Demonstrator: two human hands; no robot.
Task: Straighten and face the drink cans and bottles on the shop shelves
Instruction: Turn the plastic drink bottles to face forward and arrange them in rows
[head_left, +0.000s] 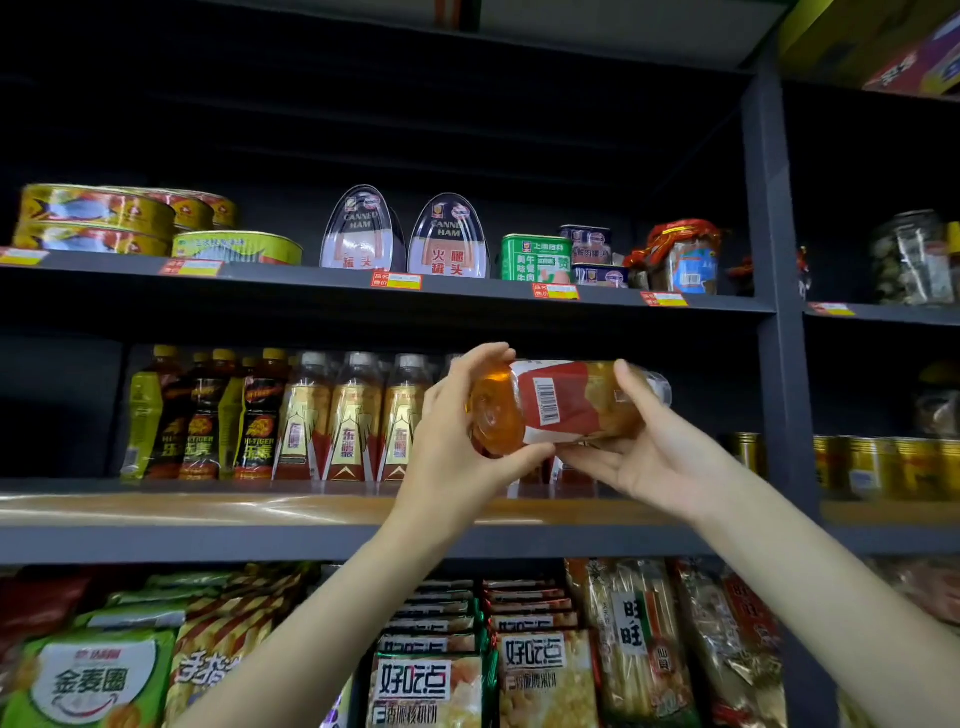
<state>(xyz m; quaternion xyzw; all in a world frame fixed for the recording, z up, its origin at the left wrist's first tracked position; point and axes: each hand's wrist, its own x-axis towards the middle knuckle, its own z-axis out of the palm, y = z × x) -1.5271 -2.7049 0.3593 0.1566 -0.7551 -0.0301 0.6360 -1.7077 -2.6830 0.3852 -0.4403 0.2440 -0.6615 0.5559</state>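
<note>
I hold an amber drink bottle (556, 402) sideways in front of the middle shelf (208, 519); its red and white label shows a barcode, its base points left and its cap right. My left hand (457, 441) grips the base end. My right hand (649, 447) cradles the neck end from below, thumb on top. On that shelf stand three matching gold-labelled bottles (358, 415) with silver caps, and to their left dark energy drink bottles (208, 415) with yellow caps. Gold cans (883, 467) stand in the right bay.
The upper shelf (467, 293) carries fish tins, canned ham, luncheon meat tins and jars. Snack packets (431, 675) fill the shelf below. A dark upright post (784, 364) separates the two bays. Boxes sit on top at the far right.
</note>
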